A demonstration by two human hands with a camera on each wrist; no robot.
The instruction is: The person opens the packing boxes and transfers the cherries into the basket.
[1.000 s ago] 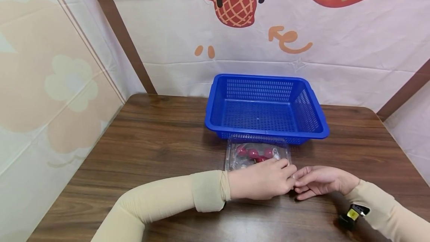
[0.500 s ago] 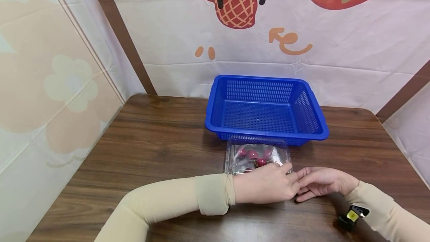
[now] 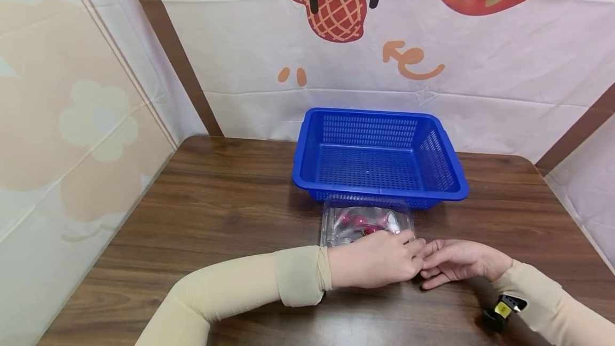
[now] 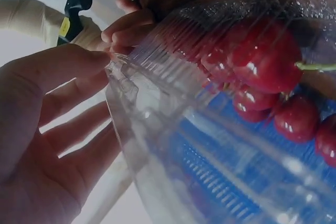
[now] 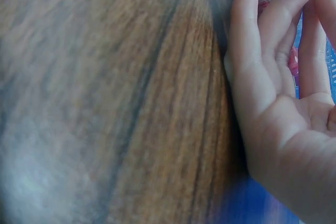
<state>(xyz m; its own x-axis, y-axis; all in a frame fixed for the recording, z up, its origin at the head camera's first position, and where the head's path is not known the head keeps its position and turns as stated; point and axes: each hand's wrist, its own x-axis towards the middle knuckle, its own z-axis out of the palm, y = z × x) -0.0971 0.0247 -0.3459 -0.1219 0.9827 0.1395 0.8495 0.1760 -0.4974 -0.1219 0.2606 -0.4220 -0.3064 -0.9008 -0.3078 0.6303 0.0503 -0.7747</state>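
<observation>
A clear plastic clamshell box [image 3: 327,231] with red cherries [image 3: 359,221] inside lies on the table, close in front of the blue basket. My left hand [image 3: 375,258] reaches across its near side. In the left wrist view, the thumb and fingers of that hand pinch the ridged corner of the box [image 4: 142,90], and the cherries [image 4: 265,56] show through the plastic, one with a green stem. From the right, my right hand [image 3: 463,258] meets the same corner, palm up, thumb and fingertips pinching its edge. In the right wrist view its fingers [image 5: 244,30] reach up to the plastic.
Behind the box stands a blue perforated plastic basket [image 3: 379,190] with nothing in it. Brown wood-grain table [image 3: 230,202] extends to both sides. A printed white cloth [image 3: 250,41] hangs behind the table. A black device with a yellow label [image 3: 503,308] sits at the right wrist.
Both hands stay at the near right corner of the box. My left hand has shifted slightly right and back again. The basket has not moved.
</observation>
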